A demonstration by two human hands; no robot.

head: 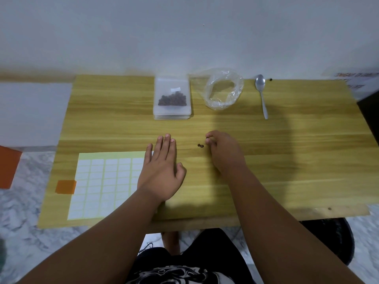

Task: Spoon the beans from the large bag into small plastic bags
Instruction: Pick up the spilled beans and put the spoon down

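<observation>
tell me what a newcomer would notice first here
The two hands mid-table: the left hand lies flat, partly on a label sheet, while the right hand curls its fingers beside two loose beans. Along the far edge sit a small bag of beans, a crumpled clear large bag and a spoon.

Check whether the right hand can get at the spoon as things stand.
Probably yes: the spoon lies on bare table beyond the right hand, nothing between. But its fingers seem to pinch a bean, so that grip is taken.
</observation>
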